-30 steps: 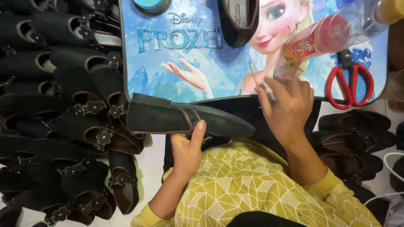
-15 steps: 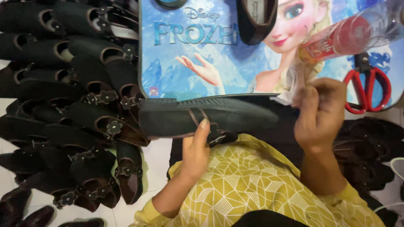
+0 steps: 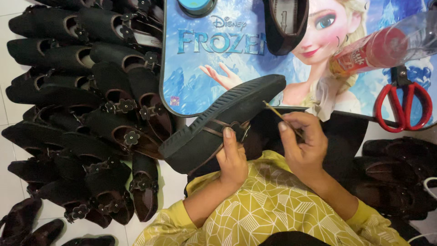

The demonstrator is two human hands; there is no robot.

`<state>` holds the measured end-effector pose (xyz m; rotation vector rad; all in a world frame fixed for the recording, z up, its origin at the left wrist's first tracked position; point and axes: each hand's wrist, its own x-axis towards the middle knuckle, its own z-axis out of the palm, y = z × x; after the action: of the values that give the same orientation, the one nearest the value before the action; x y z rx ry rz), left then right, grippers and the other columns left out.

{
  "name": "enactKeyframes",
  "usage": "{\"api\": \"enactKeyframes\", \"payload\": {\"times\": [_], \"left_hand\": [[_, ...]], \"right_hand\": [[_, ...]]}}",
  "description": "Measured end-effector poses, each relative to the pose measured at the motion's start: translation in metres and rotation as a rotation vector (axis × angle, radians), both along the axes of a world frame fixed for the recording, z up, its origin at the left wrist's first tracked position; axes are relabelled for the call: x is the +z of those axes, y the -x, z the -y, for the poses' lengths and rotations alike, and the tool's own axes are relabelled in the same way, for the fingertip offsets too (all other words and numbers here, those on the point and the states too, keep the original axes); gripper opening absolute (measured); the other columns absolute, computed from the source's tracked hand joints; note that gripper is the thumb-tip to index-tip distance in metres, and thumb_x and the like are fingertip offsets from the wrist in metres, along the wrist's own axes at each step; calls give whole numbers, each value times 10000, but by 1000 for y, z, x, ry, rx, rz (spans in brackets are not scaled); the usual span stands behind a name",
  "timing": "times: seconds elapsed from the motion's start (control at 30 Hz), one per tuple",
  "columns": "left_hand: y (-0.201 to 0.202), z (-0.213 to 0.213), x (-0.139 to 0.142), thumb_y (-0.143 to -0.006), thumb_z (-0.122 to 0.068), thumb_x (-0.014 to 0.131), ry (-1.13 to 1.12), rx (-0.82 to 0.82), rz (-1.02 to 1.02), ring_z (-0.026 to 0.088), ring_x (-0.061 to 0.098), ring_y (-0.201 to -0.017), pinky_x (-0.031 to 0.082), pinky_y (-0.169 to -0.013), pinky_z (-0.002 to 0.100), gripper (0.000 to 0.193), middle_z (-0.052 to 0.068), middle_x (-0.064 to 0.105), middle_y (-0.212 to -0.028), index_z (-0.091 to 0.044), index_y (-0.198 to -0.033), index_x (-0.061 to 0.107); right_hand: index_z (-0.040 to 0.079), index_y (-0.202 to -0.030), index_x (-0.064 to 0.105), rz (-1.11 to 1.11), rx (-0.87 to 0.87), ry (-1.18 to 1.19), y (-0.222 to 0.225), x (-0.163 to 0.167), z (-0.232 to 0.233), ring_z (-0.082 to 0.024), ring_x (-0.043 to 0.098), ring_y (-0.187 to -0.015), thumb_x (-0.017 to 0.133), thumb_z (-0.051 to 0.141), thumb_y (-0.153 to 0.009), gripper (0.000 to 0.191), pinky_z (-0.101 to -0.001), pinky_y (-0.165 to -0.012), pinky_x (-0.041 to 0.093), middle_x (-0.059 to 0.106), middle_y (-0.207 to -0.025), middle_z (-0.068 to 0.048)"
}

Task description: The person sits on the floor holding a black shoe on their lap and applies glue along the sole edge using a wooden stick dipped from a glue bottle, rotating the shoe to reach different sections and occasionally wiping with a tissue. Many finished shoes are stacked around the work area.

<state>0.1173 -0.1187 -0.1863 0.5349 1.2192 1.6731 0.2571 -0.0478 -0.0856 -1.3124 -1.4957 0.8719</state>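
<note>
Above both hands (image 3: 232, 157), blue picture board (image 3: 195, 77), red-labelled bottle (image 3: 382, 48).

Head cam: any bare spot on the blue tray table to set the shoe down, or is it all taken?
Free: the middle of the blue tray table, between the round tin at the top edge and the shoe on the table. Crowded: right end, with the red bottle and red scissors. The floor at left is packed with the pile of dark shoes.

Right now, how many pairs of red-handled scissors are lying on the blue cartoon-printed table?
1. The red-handled scissors lie at the right edge of the blue cartoon-printed table, just below the clear plastic bottle with a red label. Others may sit outside the frame.
</note>
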Motion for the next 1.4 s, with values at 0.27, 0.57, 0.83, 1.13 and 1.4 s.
{"api": "enactKeyframes", "payload": {"times": [0.27, 0.57, 0.83, 1.13, 1.4], "left_hand": [[-2, -2, 1, -1121, -247, 485, -2, -5, -193, 44, 456, -748, 369, -549, 211, 317, 32, 559, -1036, 35, -1252, 548], [1, 0, 2, -1226, -185, 462, -101, 114, -669, 73, 481, -816, 417, -624, 213, 291, 87, 544, -1096, 89, -1301, 523], [2, -10, 30, -1130, -206, 497, 38, 59, 131, 69, 509, -822, 401, -621, 212, 299, 67, 595, -1082, 45, -1241, 614], [4, -9, 22, -1097, -216, 525, 18, 87, 101, 62, 531, -847, 424, -622, 215, 297, 55, 600, -1063, 43, -1218, 607], [3, -7, 23, -1093, -239, 504, 47, 84, 12, 57, 545, -879, 445, -644, 204, 317, 46, 610, -1089, 36, -1216, 604]], "right_hand": [[8, -1161, 609, 70, 25, -108, 11, -4, 0, -70, 632, -908, 675, 5, -1027, 150, -228, -819, 509, 673, -1037, -57], [1, -1161, 627, -118, 66, 128, 13, -5, 0, -23, 515, -709, 632, 49, -1046, 125, -190, -629, 425, 648, -888, -1], [7, -1150, 633, -238, 127, 201, 15, -5, -2, -31, 511, -681, 551, 116, -1100, 146, -199, -618, 427, 581, -793, 23], [17, -1160, 619, -442, 159, 300, 11, -9, -6, -18, 457, -698, 569, 148, -1106, 150, -188, -624, 369, 553, -839, 34], [12, -1139, 611, -198, 61, 65, 15, -2, -6, -22, 555, -847, 680, -31, -1017, 147, -181, -755, 449, 631, -1003, 7]]}}
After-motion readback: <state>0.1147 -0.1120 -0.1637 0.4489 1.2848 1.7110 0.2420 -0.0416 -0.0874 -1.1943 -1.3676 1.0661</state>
